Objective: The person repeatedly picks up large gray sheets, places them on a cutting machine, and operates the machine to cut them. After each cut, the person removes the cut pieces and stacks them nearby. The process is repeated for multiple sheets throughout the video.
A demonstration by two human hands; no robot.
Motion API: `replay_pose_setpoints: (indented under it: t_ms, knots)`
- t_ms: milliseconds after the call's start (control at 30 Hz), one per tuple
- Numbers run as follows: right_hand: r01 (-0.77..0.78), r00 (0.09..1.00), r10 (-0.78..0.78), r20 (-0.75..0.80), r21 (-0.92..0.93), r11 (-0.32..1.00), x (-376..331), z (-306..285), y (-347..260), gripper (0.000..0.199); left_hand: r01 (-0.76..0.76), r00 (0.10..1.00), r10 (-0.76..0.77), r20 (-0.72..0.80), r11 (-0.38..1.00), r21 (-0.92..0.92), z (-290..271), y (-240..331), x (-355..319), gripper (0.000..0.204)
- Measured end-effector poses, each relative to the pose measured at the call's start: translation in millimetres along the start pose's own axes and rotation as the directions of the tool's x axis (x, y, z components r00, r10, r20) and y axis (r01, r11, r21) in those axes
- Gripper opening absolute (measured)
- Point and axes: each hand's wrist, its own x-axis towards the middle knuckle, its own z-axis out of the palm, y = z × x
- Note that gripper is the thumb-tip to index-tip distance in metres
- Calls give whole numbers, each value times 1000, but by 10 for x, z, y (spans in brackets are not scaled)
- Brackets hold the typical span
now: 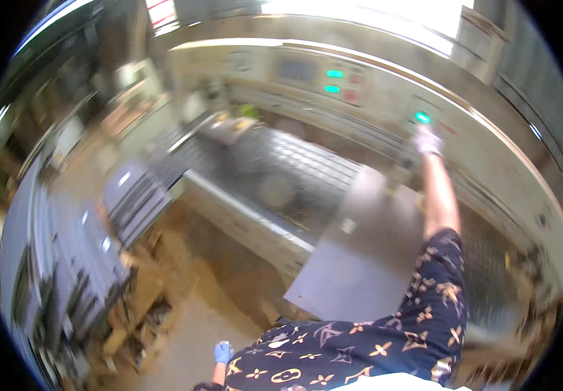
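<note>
Light glows green on the machine's long panel, right at the fingertips of my outstretched right hand; blur hides whether its fingers are spread or closed, or hold anything. A flat metal sheet lies below my forearm, over the dark bed. My blue-gloved left hand hangs low near my patterned shirt, its grip unclear.
</note>
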Motion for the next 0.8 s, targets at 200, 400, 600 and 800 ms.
replay_pose_setpoints:
  t_ms: [200, 400, 600, 800]
  knots:
    - [123, 978, -176, -113, -374, 919, -28, 21, 90, 42, 78, 996, -78, 32, 997, -2, -62, -330, 78, 21]
    - [699, 579, -690, -434, -172, 694, -897, 547, -315, 31, 270, 961, -273, -36, 959, -83, -58, -98, 216, 38]
    - [469, 852, -521, -46, 511, 721, -2621, 2076, -943, 29, 73, 975, -112, -192, 977, -199, -524, 604, 981, 45]
    - [-82, 793, -415, 445, 753, 652, -4552, 3357, -1975, 28, -363, 793, 385, -473, 921, 141, -1692, 1798, 2092, 56]
